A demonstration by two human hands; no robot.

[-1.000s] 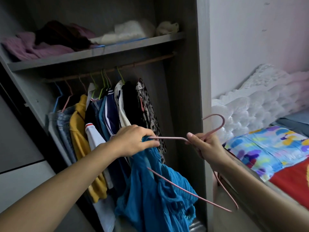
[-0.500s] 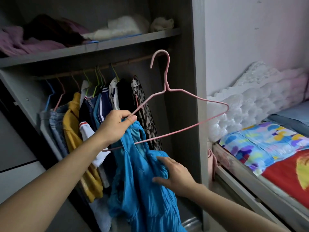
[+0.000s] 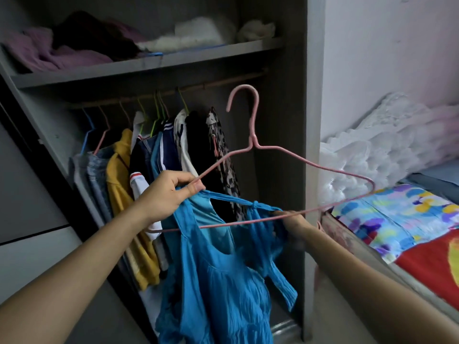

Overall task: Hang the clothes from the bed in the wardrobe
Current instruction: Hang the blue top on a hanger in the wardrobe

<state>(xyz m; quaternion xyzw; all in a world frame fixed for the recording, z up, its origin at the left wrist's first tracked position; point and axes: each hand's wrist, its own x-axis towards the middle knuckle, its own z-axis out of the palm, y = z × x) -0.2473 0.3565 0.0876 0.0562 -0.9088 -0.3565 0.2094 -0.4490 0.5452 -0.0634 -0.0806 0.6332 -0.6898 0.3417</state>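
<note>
- On the wardrobe shelf (image 3: 188,61) above you lie purple clothes (image 3: 47,54) and white folded things (image 3: 196,36).
- Your bed (image 3: 352,254) carries a colourful sheet (image 3: 397,219) and a white pillow (image 3: 387,150).

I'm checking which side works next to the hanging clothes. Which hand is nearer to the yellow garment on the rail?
Left. The left hand is just right of the yellow garment, gripping the pink hanger. The right hand is farther right, by the blue dress strap.
</note>
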